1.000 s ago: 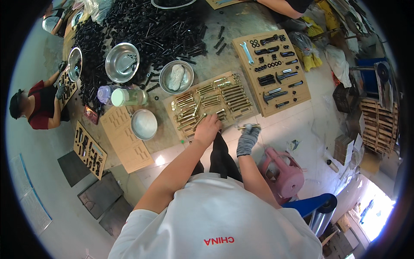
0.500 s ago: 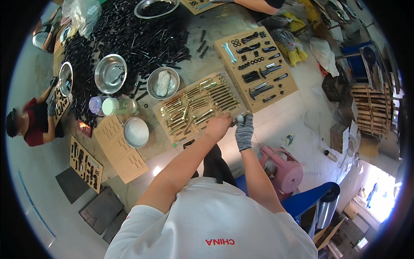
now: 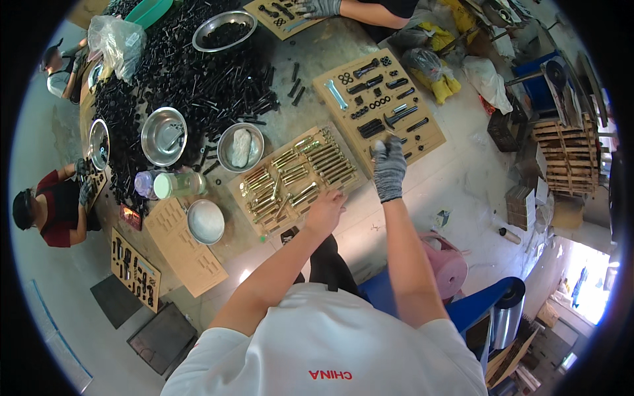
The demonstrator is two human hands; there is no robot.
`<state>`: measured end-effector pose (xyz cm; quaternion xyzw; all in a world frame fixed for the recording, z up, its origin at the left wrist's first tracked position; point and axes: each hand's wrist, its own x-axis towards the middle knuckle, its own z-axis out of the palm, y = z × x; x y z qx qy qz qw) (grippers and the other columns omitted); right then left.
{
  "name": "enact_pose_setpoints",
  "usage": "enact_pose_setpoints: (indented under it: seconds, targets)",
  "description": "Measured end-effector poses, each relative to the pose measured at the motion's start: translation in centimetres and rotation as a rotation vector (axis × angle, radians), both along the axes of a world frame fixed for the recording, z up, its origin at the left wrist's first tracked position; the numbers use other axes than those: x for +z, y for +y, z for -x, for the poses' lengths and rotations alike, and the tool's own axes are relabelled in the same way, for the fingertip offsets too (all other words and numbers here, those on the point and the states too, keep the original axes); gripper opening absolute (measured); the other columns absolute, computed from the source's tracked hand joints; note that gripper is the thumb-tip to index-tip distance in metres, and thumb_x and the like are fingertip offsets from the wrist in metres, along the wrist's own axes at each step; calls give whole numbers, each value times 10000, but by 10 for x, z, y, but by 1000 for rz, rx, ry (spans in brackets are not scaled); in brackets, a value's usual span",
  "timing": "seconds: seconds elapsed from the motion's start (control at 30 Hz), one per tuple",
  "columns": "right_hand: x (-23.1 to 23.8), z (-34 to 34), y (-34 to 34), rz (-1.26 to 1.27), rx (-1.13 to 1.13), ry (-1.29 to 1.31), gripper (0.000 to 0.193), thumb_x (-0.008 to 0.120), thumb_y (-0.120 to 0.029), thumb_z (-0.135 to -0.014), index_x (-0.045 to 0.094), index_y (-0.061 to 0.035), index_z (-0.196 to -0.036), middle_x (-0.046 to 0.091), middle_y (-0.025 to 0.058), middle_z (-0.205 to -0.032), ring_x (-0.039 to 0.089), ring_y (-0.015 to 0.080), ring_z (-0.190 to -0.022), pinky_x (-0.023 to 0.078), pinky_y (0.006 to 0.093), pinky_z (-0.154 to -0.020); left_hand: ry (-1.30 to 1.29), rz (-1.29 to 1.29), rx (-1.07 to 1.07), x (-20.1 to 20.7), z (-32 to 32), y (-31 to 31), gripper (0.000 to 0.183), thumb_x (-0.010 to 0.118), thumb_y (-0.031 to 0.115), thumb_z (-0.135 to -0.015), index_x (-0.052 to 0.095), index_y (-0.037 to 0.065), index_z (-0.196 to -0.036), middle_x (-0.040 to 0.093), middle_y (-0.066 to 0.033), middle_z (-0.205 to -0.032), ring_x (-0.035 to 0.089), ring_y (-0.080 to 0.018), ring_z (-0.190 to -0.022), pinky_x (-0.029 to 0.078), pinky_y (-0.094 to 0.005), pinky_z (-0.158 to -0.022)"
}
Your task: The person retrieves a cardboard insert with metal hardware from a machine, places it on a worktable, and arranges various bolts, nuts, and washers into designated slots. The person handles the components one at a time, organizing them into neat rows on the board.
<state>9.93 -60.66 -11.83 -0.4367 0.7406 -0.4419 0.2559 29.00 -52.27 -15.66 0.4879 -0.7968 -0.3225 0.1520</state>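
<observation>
My bare left hand (image 3: 325, 212) is just off the near edge of a cardboard panel (image 3: 290, 223) with gold-coloured bolts (image 3: 335, 157). Its fingers are loosely bent and apart, with nothing visible in them. My right hand (image 3: 389, 170), in a grey knitted glove, reaches over the near left part of a second panel (image 3: 432, 142) that carries black bolts, nuts and washers. The glove covers some of that hardware. Its fingertips are over the parts, and whether they grip one is hidden. A silver open-ended wrench (image 3: 336, 96) lies at this panel's far left corner.
Loose black bolts (image 3: 211, 86) heap across the table. Metal bowls (image 3: 164, 136), a lidded jar (image 3: 179, 185) and a round pan (image 3: 205, 222) stand on the left. A pink stool (image 3: 446, 267) is at my right. Co-workers work at the far side (image 3: 321, 8) and left (image 3: 56, 208).
My hands have parted. The right went from beside the gold-bolt panel up onto the black-bolt panel; the left drew slightly nearer me. The view has shifted a little.
</observation>
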Motion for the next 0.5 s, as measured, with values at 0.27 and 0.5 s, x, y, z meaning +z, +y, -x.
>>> enact_pose_setpoints:
  seconds: [0.27, 0.5]
  targets:
    - [29, -43, 86, -829, 537, -1353, 316, 616, -377, -1008, 670, -66, -1026, 520, -24, -650, 467, 61, -555, 361, 224, -503, 703, -505, 425, 91, -78, 5, 371, 570, 126, -1024, 562, 43, -1385, 645, -103, -1170, 655, -173, -943, 544, -285, -754]
    - [42, -136, 115, -546, 889, -818, 353, 614, -421, -1006, 664, -71, -1006, 647, -7, -729, 538, 82, -565, 424, 233, -513, 406, -393, 448, 116, -130, 45, 154, 669, 85, -958, 736, 17, -1078, 660, -88, -908, 636, -162, -730, 524, -282, -646]
